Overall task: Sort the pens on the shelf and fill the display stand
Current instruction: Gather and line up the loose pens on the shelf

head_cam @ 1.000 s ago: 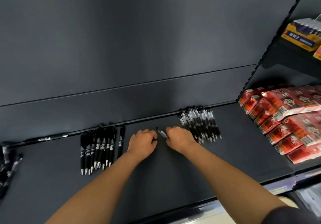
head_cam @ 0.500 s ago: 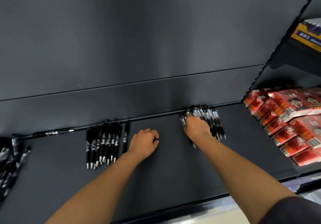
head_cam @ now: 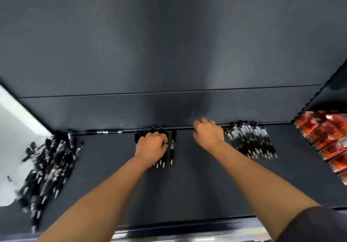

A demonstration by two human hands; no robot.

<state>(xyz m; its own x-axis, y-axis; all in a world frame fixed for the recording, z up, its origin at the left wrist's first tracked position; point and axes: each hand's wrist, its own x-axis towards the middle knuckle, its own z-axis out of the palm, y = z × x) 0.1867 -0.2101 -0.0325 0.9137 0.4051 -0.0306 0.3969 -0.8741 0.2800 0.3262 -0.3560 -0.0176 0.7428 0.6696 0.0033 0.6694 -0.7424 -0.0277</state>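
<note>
1. No writing can be read. The pens carry white label patches and the red packets [head_cam: 328,140] are printed, but all of it is too blurred to make out.
2. Your left hand [head_cam: 151,147] lies on the middle bunch of pens [head_cam: 159,163], fingers curled down over their tops. I cannot tell whether they grip a pen or only rest there. The hand hides most of the bunch, and only the silver tips show below it.
3. Your right hand [head_cam: 208,134] is right of the middle bunch, up at the shelf's back rail [head_cam: 184,128]. Its fingers are bent and nothing shows in them, but I cannot tell its grip for sure.
4. One single pen [head_cam: 172,147] lies just right of the middle bunch, parallel to it.
5. A neat slanted bunch [head_cam: 251,142] lies further right, beyond your right hand. A loose heap [head_cam: 50,170] lies well to the left, at the shelf's [head_cam: 178,185] end.
6. A thin dark pen [head_cam: 103,132] lies along the rail, left of the middle bunch.
7. Count: three groups of pens, plus one apart. The pens within each group are too blurred to number.
8. The red packets are stacked far right, past the slanted bunch.
</note>
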